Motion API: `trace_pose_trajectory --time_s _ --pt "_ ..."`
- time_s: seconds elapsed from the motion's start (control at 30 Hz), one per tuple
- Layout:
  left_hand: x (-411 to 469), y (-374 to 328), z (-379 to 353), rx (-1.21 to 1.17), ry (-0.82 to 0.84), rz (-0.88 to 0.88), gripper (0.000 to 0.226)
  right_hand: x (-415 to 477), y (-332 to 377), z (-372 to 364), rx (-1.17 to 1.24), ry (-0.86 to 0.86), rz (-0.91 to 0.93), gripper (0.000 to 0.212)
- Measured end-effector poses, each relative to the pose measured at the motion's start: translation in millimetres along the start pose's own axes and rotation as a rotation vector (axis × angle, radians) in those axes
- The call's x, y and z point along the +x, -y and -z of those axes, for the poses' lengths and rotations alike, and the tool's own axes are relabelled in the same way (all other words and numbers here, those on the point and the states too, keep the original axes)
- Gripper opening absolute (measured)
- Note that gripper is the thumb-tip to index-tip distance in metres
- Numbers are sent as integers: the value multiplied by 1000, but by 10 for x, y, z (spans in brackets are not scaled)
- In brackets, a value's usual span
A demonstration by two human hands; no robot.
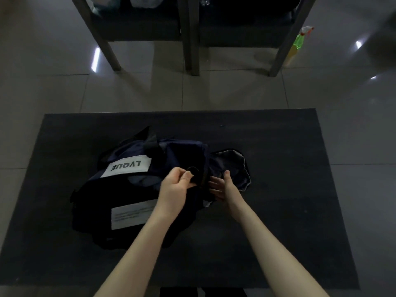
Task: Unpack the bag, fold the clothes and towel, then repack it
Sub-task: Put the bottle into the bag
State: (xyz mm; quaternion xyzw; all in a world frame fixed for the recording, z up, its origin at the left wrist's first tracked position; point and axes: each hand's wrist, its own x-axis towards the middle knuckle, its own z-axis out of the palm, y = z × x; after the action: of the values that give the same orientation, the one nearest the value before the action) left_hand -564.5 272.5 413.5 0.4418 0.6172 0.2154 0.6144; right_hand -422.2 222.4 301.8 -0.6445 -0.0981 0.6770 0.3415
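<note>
A soft navy fabric duffel bag point(132, 189) lies slumped at the centre-left of the dark, matte rectangular bench point(278, 168). Two white rectangular labels are on it: one printed "LVQUE" point(126, 167), and a larger one point(130, 215) with small lines of text too blurred to read. At the bag's right end the mouth gapes, showing a smooth grey lining point(235, 159).

The left hand point(174, 185) has its grip closed, thumb and fingers pinching a small black loop point(194, 171) at the bag's top. The right hand point(222, 187) keeps a loose, spread grip, its fingers extended against the dark fabric by the opening and holding nothing.

At the top of the frame two dark-seated chairs point(137, 24) with straight grey legs stand on glossy floor tiles point(64, 93). One translucent green spray bottle point(300, 42) is at the upper right.
</note>
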Motion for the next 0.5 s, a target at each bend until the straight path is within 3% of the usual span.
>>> trace_pose_trajectory --time_s 0.13,0.2,0.5 --pt "-19 -9 109 376 -94 -110 20 -115 -58 -22 23 -11 -3 65" --pt "-43 -35 73 440 -85 -110 21 -141 -56 -21 68 -8 4 65" --pt "51 20 -211 77 38 70 21 -186 28 -142 93 61 45 64"
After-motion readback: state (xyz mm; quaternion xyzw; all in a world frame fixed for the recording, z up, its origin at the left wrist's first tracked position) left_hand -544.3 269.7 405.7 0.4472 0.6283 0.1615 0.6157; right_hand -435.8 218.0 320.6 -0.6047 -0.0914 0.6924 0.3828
